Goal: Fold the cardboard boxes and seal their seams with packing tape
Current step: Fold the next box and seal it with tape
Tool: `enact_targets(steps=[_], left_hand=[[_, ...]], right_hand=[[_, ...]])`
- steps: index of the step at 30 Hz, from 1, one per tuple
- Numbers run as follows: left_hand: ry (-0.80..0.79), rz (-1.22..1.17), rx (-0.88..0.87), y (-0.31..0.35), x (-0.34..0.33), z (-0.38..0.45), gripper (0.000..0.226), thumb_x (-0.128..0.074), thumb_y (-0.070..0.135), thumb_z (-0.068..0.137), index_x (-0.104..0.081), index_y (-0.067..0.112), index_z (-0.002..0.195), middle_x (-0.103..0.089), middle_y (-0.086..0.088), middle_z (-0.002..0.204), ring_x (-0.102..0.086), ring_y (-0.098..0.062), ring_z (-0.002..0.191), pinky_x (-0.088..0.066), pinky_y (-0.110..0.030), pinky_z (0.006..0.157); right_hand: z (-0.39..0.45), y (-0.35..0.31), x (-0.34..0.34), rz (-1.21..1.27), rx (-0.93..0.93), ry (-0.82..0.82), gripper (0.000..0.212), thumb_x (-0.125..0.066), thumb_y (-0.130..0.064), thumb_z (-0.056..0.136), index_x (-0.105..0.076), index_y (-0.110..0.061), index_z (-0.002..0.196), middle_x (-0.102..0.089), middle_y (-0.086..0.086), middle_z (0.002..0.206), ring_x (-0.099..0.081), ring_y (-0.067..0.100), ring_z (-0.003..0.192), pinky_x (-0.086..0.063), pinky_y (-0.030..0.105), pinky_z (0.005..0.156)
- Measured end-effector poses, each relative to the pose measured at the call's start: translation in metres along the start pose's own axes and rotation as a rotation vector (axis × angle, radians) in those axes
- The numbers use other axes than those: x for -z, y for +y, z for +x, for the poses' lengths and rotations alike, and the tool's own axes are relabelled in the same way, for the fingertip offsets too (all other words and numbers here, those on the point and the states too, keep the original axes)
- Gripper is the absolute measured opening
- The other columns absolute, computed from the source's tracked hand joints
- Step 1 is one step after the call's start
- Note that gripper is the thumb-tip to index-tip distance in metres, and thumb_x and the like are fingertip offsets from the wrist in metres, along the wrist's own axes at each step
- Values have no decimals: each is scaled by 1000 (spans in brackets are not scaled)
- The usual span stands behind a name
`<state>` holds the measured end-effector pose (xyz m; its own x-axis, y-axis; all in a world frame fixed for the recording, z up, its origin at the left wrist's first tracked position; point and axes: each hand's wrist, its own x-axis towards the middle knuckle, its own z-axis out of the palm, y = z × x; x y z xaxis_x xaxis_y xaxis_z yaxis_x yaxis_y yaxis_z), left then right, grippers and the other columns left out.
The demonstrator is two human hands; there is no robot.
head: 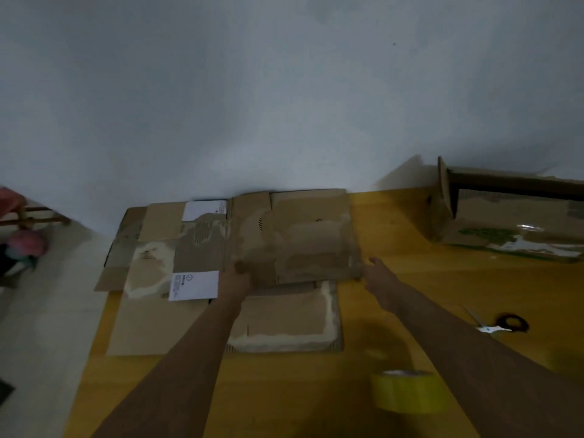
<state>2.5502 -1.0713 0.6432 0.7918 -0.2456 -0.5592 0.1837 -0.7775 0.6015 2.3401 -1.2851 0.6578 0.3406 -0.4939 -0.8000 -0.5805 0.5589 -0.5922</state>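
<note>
Both hands (235,279) (377,276) at flattened cardboard box (313,235) edge; tape roll (407,392) near.

Flattened cardboard boxes (294,241) stacked on table; yellow tape roll (407,390) near edge.

Desk (284,393): flat boxes (234,263) stacked rear left; open box (512,222) rear right; scissors (493,325) right; tape (407,392) front, right of centre.
</note>
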Motion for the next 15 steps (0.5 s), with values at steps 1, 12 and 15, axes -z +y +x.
enact_targets(steps=[1,12,15], left_hand=[[-27,-29,13,3,1,-4,49,-48,7,96,-44,13,144,-50,-13,135,-53,-32,108,-48,-42,85],[0,521,-498,-2,-5,-49,78,-47,70,88,-33,26,150,-19,-8,161,-21,-31,147,-24,-53,115],[34,769,-759,-2,-17,-57,95,-23,85,80,-28,25,154,-10,-7,165,-8,-34,151,-10,-51,118]], right_hand=[[2,-1,-3,-3,13,4,63,-47,-15,103,-12,-13,155,-23,15,157,-32,37,139,-35,46,110],[-24,9,19,129,203,295,33,-54,-25,100,-59,-6,127,-56,2,94,-58,31,95,-52,45,93],[-42,24,40,213,186,327,33,-56,-22,99,-60,-3,125,-56,1,91,-56,27,86,-52,39,86]])
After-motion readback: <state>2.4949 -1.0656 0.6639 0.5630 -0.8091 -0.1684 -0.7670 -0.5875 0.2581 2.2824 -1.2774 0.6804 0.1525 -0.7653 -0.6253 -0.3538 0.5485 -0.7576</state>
